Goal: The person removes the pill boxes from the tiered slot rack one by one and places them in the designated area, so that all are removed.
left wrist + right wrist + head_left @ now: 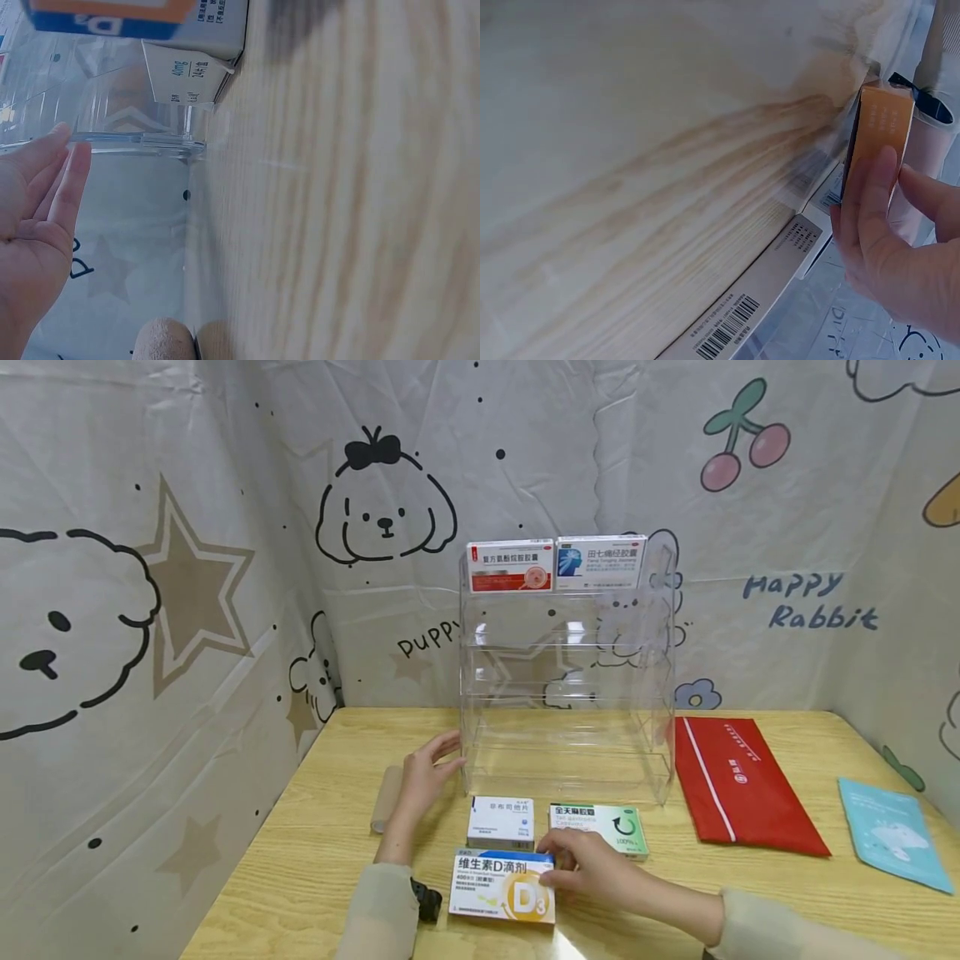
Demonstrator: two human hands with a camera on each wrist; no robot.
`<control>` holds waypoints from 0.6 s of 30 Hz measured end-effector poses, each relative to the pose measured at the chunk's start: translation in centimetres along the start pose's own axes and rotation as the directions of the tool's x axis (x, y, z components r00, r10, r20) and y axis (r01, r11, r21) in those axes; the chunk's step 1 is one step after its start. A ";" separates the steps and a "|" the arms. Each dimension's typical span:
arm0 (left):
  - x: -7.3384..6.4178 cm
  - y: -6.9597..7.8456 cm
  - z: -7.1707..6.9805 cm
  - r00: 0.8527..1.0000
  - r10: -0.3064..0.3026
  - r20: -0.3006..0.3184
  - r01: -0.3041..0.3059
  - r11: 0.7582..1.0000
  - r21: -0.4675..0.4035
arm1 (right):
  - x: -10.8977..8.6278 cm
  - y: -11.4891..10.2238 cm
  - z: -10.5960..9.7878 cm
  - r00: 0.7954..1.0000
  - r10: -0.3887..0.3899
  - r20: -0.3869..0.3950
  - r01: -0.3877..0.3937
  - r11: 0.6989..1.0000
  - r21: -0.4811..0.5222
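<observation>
My right hand (596, 868) grips the right end of a white, blue and orange vitamin D drops box (487, 893), its orange end face showing in the right wrist view. The box is held low at the front of the table. My left hand (427, 777) touches the left side of a clear tiered display rack (566, 768), its fingers fairly straight at the panel's edge in the left wrist view. A white medicine box (501, 820) lies just behind the vitamin D box. Beside it, a green and white capsule box (600, 827) is partly covered by my right hand.
Two medicine boxes, one red and white (510, 567) and one blue and white (600, 563), stand on the rack's top tier. A red pouch (750, 785) and a light blue packet (892, 835) lie on the right. A beige roll (387, 797) lies left of my left hand.
</observation>
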State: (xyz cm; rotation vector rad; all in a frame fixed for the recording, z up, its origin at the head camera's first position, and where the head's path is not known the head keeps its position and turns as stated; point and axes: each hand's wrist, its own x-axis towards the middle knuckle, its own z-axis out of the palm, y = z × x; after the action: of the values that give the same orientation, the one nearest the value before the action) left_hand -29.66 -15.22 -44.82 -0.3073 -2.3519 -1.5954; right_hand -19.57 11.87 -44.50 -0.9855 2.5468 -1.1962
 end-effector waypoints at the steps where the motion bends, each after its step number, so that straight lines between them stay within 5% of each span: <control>1: 0.0 0.0 0.0 1.000 0.002 -0.002 -0.002 1.000 0.000 | 0.0 0.0 0.1 1.000 0.005 0.004 -0.006 1.000 0.008; 7: 0.1 -0.1 0.0 1.000 0.007 0.000 -0.007 1.000 0.001 | 0.3 0.3 0.4 0.999 0.034 0.038 -0.037 0.996 0.085; 18: -0.1 0.2 -0.2 1.000 -0.006 0.007 0.006 1.000 0.003 | 0.7 0.1 0.2 0.999 0.010 0.039 -0.011 0.999 0.039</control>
State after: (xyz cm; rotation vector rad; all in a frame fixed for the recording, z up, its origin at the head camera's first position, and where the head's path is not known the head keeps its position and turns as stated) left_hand -29.47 -15.32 -44.67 -0.3055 -2.3624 -1.5953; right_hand -20.09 11.42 -44.63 -0.9757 2.4866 -1.2070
